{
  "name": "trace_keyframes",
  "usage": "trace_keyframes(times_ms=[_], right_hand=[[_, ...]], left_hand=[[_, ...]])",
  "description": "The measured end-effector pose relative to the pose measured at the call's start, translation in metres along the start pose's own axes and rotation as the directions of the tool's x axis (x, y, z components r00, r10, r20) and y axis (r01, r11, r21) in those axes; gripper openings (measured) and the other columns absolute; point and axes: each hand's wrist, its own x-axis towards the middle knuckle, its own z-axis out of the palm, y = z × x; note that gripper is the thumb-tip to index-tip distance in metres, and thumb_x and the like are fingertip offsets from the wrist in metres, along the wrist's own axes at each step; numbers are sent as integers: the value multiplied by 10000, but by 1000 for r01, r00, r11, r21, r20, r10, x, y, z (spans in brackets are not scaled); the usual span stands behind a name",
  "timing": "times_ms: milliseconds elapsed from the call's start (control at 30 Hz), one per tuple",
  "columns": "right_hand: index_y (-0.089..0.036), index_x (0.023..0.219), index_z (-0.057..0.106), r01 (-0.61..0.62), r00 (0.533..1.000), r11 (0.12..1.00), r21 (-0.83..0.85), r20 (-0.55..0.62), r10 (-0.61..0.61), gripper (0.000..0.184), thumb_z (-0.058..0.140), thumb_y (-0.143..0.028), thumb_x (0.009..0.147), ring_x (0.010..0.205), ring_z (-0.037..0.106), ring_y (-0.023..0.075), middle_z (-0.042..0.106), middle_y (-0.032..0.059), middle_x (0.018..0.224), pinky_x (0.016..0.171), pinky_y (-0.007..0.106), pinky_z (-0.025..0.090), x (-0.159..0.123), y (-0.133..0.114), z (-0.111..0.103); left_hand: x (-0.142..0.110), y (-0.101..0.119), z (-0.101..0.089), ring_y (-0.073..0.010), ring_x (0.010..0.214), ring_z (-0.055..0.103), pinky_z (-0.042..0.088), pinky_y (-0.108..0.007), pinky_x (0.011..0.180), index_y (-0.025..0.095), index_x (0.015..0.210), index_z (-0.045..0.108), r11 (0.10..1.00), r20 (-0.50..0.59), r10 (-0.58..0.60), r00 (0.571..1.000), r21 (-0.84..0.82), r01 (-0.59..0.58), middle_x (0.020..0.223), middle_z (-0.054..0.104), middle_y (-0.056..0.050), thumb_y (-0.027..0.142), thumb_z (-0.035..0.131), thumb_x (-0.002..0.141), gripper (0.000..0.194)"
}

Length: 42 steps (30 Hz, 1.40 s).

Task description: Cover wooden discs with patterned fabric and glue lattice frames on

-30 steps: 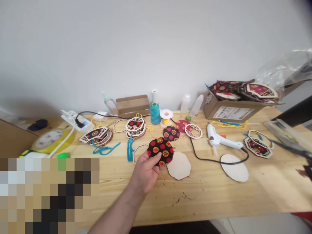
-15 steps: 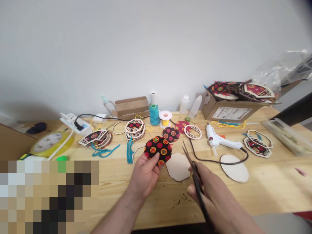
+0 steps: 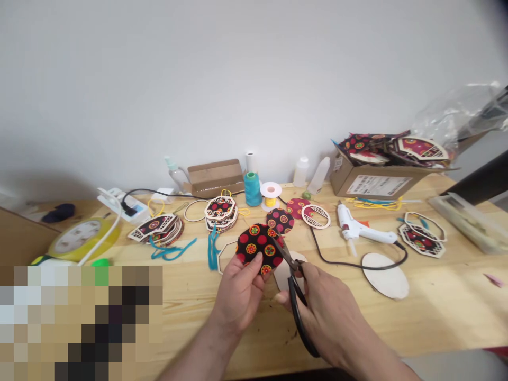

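Observation:
My left hand (image 3: 240, 288) pinches a round piece of black fabric (image 3: 257, 246) with red dots and flower rings, thumb on its face. In my right hand (image 3: 323, 307) is a pair of black-handled scissors (image 3: 296, 293), their blades at the right edge of the fabric. Whether the blades are fully closed is hard to tell. Beneath the scissors lies a pale rounded panel (image 3: 282, 276), partly hidden by them and my hand. A smaller patterned fabric circle (image 3: 280, 220) rests just behind the held piece.
A white glue gun (image 3: 365, 230) with a black cord lies right, near a pale oval panel (image 3: 384, 276). Behind stand a teal thread cone (image 3: 253, 189), a yellow spool (image 3: 270, 201) and a cardboard box (image 3: 375, 182) of fabric pieces. Patterned wooden frames (image 3: 221, 211) are stacked left of centre.
My right hand has brought the scissors left and up to the fabric's right edge. The fabric stays in my left hand, nearly in place.

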Motion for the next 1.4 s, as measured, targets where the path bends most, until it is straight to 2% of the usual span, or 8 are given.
trace_keyframes(times_ms=[400, 633, 967, 1067, 1267, 1400], right_hand=[[-190, 882, 541, -37, 999, 998, 45, 15, 36, 259, 519, -447, 857, 624, 601, 205, 655, 50, 704, 549, 263, 306, 2, 0, 0], [-183, 876, 554, -52, 999, 998, 48, 9, 51, 313, 465, -483, 888, 625, 611, 215, 674, 75, 713, 544, 269, 309, 0, 1, 1], [-194, 797, 549, -57, 998, 991, 124, 2, 57, 257, 501, -433, 881, 668, 638, 212, 696, 80, 747, 575, 264, 353, 1, 5, 5], [-196, 792, 554, -50, 999, 985, 168, 1, 51, 190, 499, -349, 889, 681, 647, 197, 704, 74, 764, 582, 252, 361, 0, 5, 4], [-192, 751, 545, -50, 999, 978, 204, -3, 52, 183, 504, -310, 885, 668, 643, 189, 705, 77, 747, 585, 248, 377, -1, 8, 5], [-207, 716, 530, -8, 999, 939, 344, -32, 21, 211, 499, -342, 876, 619, 621, 174, 694, 36, 692, 563, 242, 393, -1, 14, 5]], left_hand=[[0, 0, 0, -216, 1021, 664, 527, -310, 913, 208, 1067, 675, 1000, 6, -8, 1000, -6, 8, 1053, 727, -61, 170, 718, 747, 325], [-1, 0, -1, -204, 1000, 671, 541, -306, 892, 194, 1012, 694, 1000, -2, -14, 1000, -15, 14, 1046, 728, -64, 146, 701, 759, 257], [2, 0, -1, -195, 1018, 663, 535, -285, 900, 192, 1010, 691, 1000, -20, -4, 1000, 5, 4, 1069, 720, -57, 141, 704, 752, 264], [2, 0, -2, -194, 1025, 661, 531, -275, 906, 195, 1014, 690, 1000, -30, -11, 999, 7, 11, 1097, 713, -53, 141, 714, 737, 283], [2, -1, -1, -180, 989, 676, 541, -257, 876, 204, 1021, 689, 1000, -38, 12, 999, -1, -12, 1035, 732, -48, 130, 718, 732, 300], [2, 0, 0, -189, 996, 673, 548, -288, 877, 208, 1024, 687, 1000, -38, 3, 999, -10, -4, 1061, 726, -45, 118, 710, 735, 304]])
